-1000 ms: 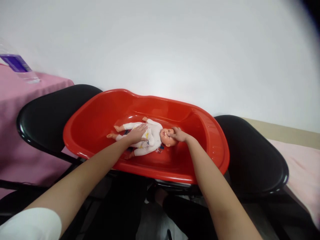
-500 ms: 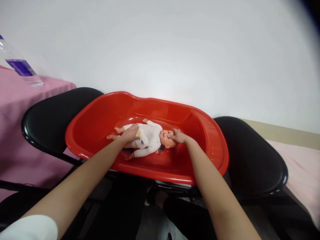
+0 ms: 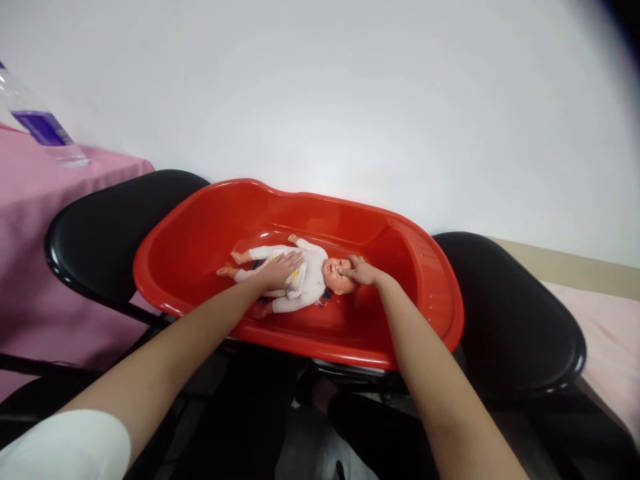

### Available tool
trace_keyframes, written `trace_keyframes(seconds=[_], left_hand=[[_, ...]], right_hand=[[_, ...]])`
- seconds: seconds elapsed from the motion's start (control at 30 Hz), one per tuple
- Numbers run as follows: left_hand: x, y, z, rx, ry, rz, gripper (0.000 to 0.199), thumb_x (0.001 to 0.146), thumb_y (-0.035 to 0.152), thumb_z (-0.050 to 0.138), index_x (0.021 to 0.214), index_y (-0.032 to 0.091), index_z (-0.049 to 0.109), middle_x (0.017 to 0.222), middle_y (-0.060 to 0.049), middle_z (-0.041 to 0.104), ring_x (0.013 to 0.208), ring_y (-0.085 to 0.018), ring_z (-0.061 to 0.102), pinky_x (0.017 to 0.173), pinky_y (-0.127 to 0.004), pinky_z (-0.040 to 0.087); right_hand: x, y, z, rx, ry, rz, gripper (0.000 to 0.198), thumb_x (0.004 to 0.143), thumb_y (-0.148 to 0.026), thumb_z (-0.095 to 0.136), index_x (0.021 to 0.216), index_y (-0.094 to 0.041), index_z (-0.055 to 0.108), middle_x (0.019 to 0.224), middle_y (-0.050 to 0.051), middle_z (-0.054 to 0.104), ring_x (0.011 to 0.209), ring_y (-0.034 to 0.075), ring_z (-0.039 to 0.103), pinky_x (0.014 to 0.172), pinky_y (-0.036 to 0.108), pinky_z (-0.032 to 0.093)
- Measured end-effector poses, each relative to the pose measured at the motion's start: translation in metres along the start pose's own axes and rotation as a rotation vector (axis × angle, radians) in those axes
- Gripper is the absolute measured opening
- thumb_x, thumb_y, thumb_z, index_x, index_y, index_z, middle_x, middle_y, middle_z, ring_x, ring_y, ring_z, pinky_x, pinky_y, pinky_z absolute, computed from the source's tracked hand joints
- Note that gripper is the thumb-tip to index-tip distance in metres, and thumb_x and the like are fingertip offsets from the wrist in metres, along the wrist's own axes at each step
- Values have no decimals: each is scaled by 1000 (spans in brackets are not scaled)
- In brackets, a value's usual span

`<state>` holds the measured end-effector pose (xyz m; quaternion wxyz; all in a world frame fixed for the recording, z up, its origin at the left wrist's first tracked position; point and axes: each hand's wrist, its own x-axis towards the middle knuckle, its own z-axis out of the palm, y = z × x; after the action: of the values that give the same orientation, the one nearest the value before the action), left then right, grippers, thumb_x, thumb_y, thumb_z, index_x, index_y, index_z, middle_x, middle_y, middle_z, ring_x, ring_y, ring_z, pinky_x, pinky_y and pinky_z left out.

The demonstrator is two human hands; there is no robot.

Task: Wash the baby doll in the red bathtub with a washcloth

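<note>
A baby doll [image 3: 310, 273] in a white suit lies on its back in a red plastic baby tub [image 3: 200, 240], head to the right. My left hand [image 3: 280, 270] lies flat and open on the doll's belly, fingers spread toward the chest. My right hand [image 3: 361, 271] rests on the doll's head, with a finger touching its face near the eye. The tub sits across two black chairs.
A black chair seat [image 3: 100, 233] is under the tub's left end and another black chair seat [image 3: 520, 320] under its right. A table with a pink cloth [image 3: 30, 213] carries a clear bottle [image 3: 40, 127] with a purple label. White wall behind; pink bedding [image 3: 610, 340] at right.
My left hand slid down to the doll's hips, then back up onto its belly. My right hand stayed on the doll's face. The view shifted slightly.
</note>
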<state>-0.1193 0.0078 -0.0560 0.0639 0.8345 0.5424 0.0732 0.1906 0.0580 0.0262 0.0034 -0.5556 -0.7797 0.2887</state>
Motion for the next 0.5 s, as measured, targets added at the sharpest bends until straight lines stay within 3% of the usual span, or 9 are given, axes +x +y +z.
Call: trace_keyframes(seconds=[0.07,0.13,0.33,0.5], left_hand=[[2,-6,2,53,31,69,95,71,39,64,157,23,28,164,-6,17,151,-31,9,122,-40,6],[2,-9,2,92,57,40,95,71,43,63,157,19,29,164,-10,18,151,-32,11,122,-41,4],[-13,-18,-15,142,-14,-200,116,63,54,74,156,7,24,163,-20,12,150,-37,9,121,-43,11],[-32,-24,-32,168,-125,-469,105,67,48,74,153,8,29,163,-21,12,149,-39,14,117,-49,20]], right_hand=[[1,1,1,5,8,-1,77,87,-60,57,146,-14,37,138,21,41,126,32,51,108,40,39],[1,3,1,20,9,7,79,87,-61,56,147,-15,36,139,21,40,126,32,51,108,41,39],[-1,1,0,47,0,6,81,85,-64,57,147,-15,36,140,21,40,126,32,51,108,42,39],[-5,-3,-1,31,-1,-2,79,86,-63,57,145,-15,38,140,20,41,126,31,51,108,39,39]])
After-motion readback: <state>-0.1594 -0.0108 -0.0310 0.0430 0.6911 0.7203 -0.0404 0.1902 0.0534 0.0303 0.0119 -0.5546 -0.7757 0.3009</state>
